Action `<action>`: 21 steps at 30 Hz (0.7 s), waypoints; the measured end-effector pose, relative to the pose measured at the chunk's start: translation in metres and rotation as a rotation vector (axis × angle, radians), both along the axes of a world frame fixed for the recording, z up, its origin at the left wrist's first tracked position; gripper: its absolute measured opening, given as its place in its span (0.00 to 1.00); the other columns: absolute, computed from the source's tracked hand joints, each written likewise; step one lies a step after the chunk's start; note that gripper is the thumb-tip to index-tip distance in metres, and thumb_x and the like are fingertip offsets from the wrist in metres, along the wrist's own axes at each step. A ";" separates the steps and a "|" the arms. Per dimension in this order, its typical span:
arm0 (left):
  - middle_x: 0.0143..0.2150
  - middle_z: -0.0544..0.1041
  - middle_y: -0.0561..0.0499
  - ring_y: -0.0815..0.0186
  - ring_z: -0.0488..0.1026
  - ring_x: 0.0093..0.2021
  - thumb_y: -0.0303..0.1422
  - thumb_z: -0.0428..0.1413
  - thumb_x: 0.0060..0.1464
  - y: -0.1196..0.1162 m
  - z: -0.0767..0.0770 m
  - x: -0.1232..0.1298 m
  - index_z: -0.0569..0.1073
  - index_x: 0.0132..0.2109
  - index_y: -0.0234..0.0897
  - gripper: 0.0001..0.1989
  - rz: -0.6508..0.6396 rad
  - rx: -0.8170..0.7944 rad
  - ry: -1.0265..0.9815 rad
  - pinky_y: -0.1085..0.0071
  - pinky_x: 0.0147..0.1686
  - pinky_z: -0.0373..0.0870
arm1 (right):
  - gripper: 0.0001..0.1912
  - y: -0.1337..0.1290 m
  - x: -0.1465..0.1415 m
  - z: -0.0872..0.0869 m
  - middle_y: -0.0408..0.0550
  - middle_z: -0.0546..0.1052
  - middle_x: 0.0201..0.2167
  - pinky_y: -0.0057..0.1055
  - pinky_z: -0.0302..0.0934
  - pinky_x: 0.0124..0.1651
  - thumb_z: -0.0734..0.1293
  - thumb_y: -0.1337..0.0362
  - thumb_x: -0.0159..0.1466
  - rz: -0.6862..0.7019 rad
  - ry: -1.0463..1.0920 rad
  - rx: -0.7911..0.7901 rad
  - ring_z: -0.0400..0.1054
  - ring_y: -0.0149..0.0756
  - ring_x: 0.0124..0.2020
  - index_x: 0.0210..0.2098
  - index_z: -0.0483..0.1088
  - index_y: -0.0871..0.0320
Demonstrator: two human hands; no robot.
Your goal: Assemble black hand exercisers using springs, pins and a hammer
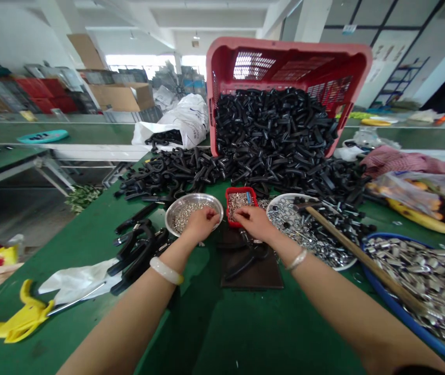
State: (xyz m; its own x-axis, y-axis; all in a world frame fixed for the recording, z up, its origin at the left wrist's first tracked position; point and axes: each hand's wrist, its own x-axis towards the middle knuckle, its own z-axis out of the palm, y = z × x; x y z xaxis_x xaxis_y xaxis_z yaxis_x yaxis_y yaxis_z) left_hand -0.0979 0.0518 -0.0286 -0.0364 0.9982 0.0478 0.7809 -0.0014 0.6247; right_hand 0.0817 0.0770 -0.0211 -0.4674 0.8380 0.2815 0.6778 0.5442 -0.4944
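Note:
My left hand (202,224) is over the right side of a round metal bowl (170,214) of small shiny metal parts. Its fingertips are pinched together; whatever they hold is too small to name. At a small red basket (236,190) of little metal pins, my right hand (256,223) has its fingers closed at the near edge, their contents hidden. Just below lies a dark flat plate (272,278), bearing a black curved plastic handle (245,263) with metal bits at its upper end.
Black handles (277,130) spill from a tipped red crate (288,44). Right stand a white bowl of metal parts (296,229) with a hammer (347,245) across it, and a blue basin (374,278). Left lie more handles (140,250) and a yellow-handled tool (27,317).

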 end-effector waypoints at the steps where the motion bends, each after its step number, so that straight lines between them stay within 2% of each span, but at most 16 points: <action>1: 0.32 0.76 0.52 0.68 0.71 0.32 0.36 0.49 0.52 -0.005 -0.001 0.011 0.72 0.35 0.37 0.09 -0.066 0.005 -0.040 0.74 0.33 0.65 | 0.13 -0.008 0.016 -0.001 0.45 0.75 0.30 0.26 0.57 0.36 0.58 0.60 0.61 -0.057 -0.026 0.036 0.67 0.31 0.32 0.32 0.72 0.58; 4: 0.33 0.76 0.53 0.67 0.71 0.33 0.35 0.50 0.52 -0.021 -0.002 0.045 0.72 0.35 0.39 0.08 -0.237 -0.005 0.009 0.73 0.34 0.64 | 0.13 -0.031 0.056 -0.012 0.47 0.74 0.28 0.28 0.57 0.36 0.58 0.61 0.61 -0.151 -0.094 0.102 0.67 0.33 0.32 0.30 0.72 0.58; 8: 0.36 0.75 0.53 0.65 0.70 0.38 0.35 0.48 0.54 -0.031 -0.006 0.073 0.71 0.39 0.41 0.09 -0.233 0.049 0.214 0.72 0.36 0.63 | 0.11 -0.048 0.075 -0.033 0.48 0.75 0.29 0.28 0.58 0.37 0.58 0.63 0.61 -0.209 -0.047 0.112 0.67 0.34 0.33 0.32 0.71 0.58; 13: 0.38 0.74 0.53 0.66 0.69 0.39 0.35 0.46 0.56 -0.031 -0.017 0.074 0.70 0.38 0.42 0.09 -0.248 0.173 0.256 0.72 0.37 0.62 | 0.11 -0.052 0.070 -0.047 0.50 0.74 0.30 0.29 0.58 0.40 0.58 0.66 0.61 -0.211 -0.109 0.168 0.66 0.35 0.35 0.32 0.72 0.59; 21: 0.38 0.73 0.51 0.66 0.68 0.39 0.35 0.43 0.58 -0.032 -0.029 0.072 0.69 0.39 0.40 0.11 -0.227 0.245 0.234 0.72 0.38 0.62 | 0.11 -0.047 0.080 -0.047 0.50 0.74 0.31 0.30 0.59 0.40 0.57 0.67 0.61 -0.133 -0.176 0.144 0.67 0.35 0.35 0.33 0.71 0.59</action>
State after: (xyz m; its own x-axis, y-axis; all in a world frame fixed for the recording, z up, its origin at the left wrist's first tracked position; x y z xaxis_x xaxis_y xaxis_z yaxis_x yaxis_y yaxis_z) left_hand -0.0257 0.0201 -0.0574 0.2241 0.9376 0.2660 0.8646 -0.3172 0.3897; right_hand 0.1615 0.0302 -0.0679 -0.4077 0.8527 0.3267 0.8169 0.5005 -0.2866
